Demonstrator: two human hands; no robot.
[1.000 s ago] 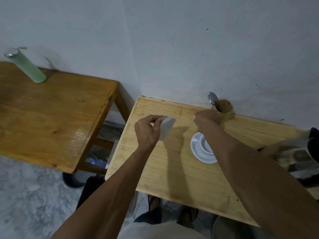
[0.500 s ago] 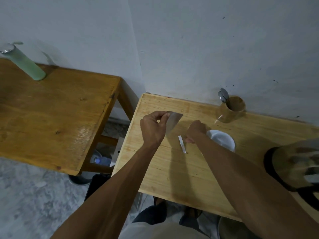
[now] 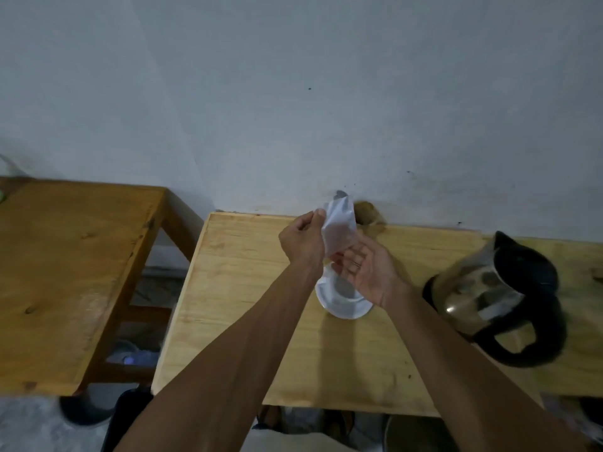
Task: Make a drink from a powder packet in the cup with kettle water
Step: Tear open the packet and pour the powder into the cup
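Hanging over the cup [image 3: 342, 296], the packet [image 3: 339, 228] is pinched by the left hand [image 3: 305, 244] so powder falls in; the right hand [image 3: 367, 272] is open below.

A darker wooden table [image 3: 65, 272] stands left; a blurred brown holder [image 3: 367, 213], perhaps wooden, by the wall [image 3: 293, 93].

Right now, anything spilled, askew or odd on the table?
Nothing stands out. The left hand holds the packet above the cup and saucer; the kettle stands upright at right. No spill shows.
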